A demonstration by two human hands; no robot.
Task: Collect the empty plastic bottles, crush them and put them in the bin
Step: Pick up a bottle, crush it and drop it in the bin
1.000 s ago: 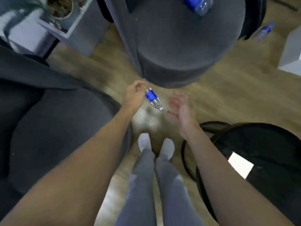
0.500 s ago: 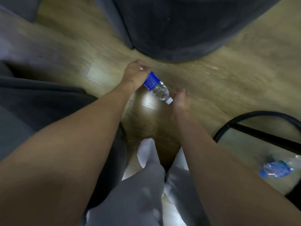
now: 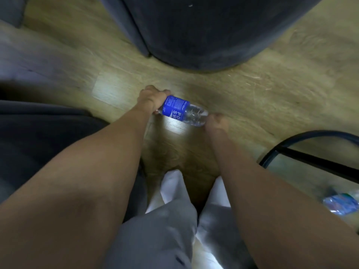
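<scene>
Both arms reach down and forward from the bottom of the frame to the centre. The left hand [image 3: 150, 99] is clamped round the base end of the bottle [image 3: 182, 110]; the right hand [image 3: 215, 121] is closed over its cap end. The bottle sits at frame centre, low over the wooden floor [image 3: 262, 90], its long axis running from upper left to lower right, blue label toward the left hand. Half a second ago the right hand was only touching the cap, which showed white; now the cap is covered. A crushed bottle [image 3: 340, 203] lies at the right edge.
</scene>
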